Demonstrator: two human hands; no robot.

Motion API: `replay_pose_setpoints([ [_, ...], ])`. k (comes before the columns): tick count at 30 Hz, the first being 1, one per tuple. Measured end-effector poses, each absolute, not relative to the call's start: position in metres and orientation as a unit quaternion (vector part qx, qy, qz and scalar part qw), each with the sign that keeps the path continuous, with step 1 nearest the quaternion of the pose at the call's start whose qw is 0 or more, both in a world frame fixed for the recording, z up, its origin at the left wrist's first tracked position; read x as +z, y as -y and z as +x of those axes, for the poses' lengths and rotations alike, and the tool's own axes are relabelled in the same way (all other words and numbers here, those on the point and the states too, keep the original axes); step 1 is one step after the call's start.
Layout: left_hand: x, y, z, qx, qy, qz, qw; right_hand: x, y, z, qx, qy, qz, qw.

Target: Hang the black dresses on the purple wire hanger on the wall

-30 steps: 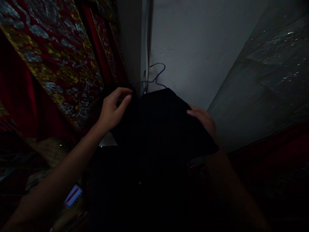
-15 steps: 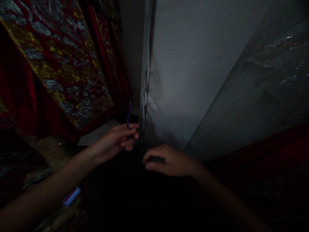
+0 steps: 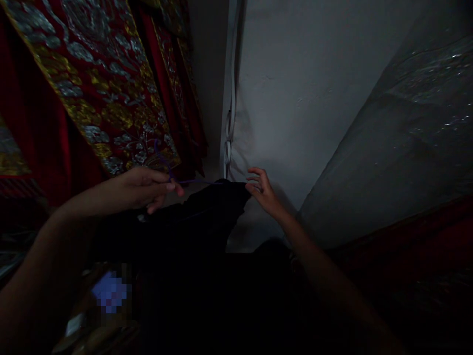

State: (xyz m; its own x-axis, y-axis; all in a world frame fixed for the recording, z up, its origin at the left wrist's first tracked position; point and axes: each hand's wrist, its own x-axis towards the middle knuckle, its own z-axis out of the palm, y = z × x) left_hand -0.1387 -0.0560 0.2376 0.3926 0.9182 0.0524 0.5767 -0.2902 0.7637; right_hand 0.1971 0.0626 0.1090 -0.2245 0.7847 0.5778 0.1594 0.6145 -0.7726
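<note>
A thin purple cord (image 3: 195,181) is pinched in my left hand (image 3: 148,190), its thumb and forefinger together and the other fingers curled. One loose length of the cord rises in a curve above this hand, in front of the red embroidered cloth. Another length runs straight right toward my right hand (image 3: 262,190), fading against the dark. There the thumb and forefinger are drawn close at the end of that line, with the other fingers partly stretched. Black fabric (image 3: 207,207) lies under the cord and reaches to the right fingertips.
Red cloth (image 3: 114,84) with gold and silver embroidery hangs at the left. A pale wall (image 3: 295,84) with a white cable (image 3: 228,148) stands ahead. Clear plastic sheeting (image 3: 424,108) covers the right side. A blurred bluish item (image 3: 110,291) lies at lower left.
My hands have moved apart, left hand to the left and right hand up and right. The cord now stretches between them. The black fabric has come up into view beneath it.
</note>
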Motion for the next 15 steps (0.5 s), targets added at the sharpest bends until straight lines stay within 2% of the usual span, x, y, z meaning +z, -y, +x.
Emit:
replay_pose_setpoints([
  [2, 0.24, 0.045, -0.137, 0.329, -0.507, 0.752, 0.264, 0.121, -0.064, 0.197, 0.371, 0.717, -0.333, 0.487],
  [4, 0.238, 0.033, -0.132, 0.433, -0.515, 0.724, 0.152, 0.133, -0.067, 0.195, 0.443, 0.668, -0.336, 0.495],
  [7, 0.223, 0.019, -0.12, 0.554, -0.486, 0.675, -0.032, 0.154, -0.077, 0.191, 0.454, 0.573, -0.32, 0.603],
  [10, 0.197, 0.018, -0.105, 0.595, -0.451, 0.648, -0.15, 0.175, -0.092, 0.195, 0.402, 0.527, -0.291, 0.69],
  [12, 0.174, 0.02, -0.092, 0.577, -0.428, 0.677, -0.161, 0.184, -0.099, 0.204, 0.377, 0.505, -0.276, 0.726],
  [15, 0.135, 0.019, -0.07, 0.477, -0.424, 0.767, -0.064, 0.184, -0.097, 0.222, 0.356, 0.472, -0.281, 0.756],
])
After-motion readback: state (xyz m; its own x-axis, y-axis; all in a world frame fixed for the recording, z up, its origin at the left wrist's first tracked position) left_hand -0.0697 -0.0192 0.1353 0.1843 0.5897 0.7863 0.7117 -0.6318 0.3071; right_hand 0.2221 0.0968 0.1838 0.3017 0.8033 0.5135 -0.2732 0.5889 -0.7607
